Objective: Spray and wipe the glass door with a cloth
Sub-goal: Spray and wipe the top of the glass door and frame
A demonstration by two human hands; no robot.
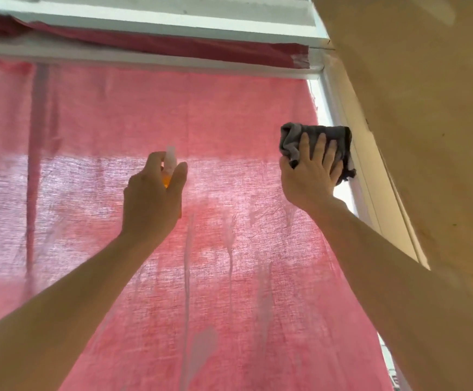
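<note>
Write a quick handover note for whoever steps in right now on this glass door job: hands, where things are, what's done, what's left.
Left hand: grips the spray bottle, raised in front of the glass door.
Right hand: fingers spread, pressing the grey cloth flat on the glass near the right frame.
Done: spray is on; drips run down the middle pane.
Left: wipe the streaks below and the rest of the pane.

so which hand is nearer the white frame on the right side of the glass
Right. The right hand presses the grey cloth on the glass right beside the white frame. The left hand, gripping the spray bottle, is out at mid-pane, well clear of it.
</note>
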